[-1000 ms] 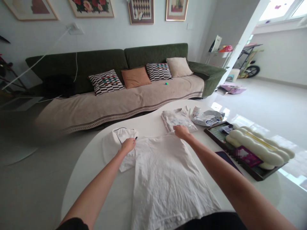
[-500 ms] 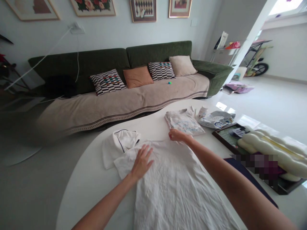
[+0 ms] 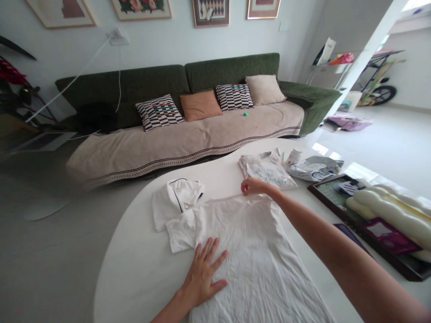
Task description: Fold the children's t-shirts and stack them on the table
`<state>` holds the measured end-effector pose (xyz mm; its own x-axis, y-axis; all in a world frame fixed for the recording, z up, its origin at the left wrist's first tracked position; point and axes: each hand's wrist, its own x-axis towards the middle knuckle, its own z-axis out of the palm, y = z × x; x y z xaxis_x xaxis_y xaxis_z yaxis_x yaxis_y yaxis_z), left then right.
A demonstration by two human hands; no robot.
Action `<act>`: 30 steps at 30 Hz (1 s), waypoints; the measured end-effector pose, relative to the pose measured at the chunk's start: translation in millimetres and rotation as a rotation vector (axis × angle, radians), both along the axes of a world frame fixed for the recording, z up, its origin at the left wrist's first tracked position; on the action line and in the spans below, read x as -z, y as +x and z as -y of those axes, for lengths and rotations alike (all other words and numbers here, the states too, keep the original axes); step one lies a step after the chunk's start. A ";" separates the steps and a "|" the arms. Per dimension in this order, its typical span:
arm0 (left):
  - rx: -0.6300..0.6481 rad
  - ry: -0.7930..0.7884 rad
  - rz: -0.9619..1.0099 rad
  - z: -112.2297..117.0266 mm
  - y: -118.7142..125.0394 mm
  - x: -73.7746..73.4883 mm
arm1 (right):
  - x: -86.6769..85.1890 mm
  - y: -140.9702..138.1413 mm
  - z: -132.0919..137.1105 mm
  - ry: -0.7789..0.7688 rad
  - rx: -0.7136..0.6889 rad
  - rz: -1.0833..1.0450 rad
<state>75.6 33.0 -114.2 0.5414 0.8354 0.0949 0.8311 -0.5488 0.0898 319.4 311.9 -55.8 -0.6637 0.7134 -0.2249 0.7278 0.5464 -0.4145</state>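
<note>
A white T-shirt lies spread flat on the white round table. My left hand rests flat on its left side below the sleeve, fingers spread. At the shirt's far right shoulder, my right hand is closed, pinching the fabric near the collar. A folded white garment with dark trim lies just beyond the shirt's left sleeve. A folded printed shirt sits right behind my right hand.
A crumpled plastic bag and a small bottle lie at the table's far right. A dark tray holds a cream cushion-like object and a purple packet. A green sofa with cushions stands beyond the table.
My left hand let go of the shoulder area and slid toward me down the shirt, now lying flat and open. My right hand stayed at the far shoulder. The camera shifted slightly left.
</note>
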 end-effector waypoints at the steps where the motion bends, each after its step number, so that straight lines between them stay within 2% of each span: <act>1: -0.002 -0.001 -0.006 2.1 -0.6 0.7 | -2.8 1.9 -1.1 -0.036 0.005 -0.042; 5: -0.005 -0.005 -0.023 4.4 -1.4 3.0 | -14.3 8.8 0.6 -0.172 -0.006 -0.172; 8: -0.007 0.001 -0.030 3.4 -1.1 2.9 | -23.5 10.5 0.5 -0.248 -0.020 -0.187; 15: -0.014 0.020 -0.017 4.6 -0.2 2.6 | -37.4 5.7 -14.1 -0.327 -0.032 0.005; 20: -0.013 -0.024 -0.006 3.2 -1.3 2.3 | -49.5 8.3 -22.2 -0.351 0.000 0.089; 23: -0.017 -0.054 0.013 4.5 0.1 2.8 | -51.9 0.3 -26.1 -0.288 0.043 0.118; 26: -0.024 -0.090 0.029 8.1 1.4 2.4 | -46.2 -8.8 -23.5 -0.104 0.137 0.075; 28: -0.008 -0.124 0.048 4.9 -3.0 -2.1 | -39.3 -4.1 -15.7 0.034 0.220 0.040; 30: -0.039 -0.122 0.103 -10.1 -15.6 -12.9 | -31.1 13.1 -3.2 0.116 0.285 0.035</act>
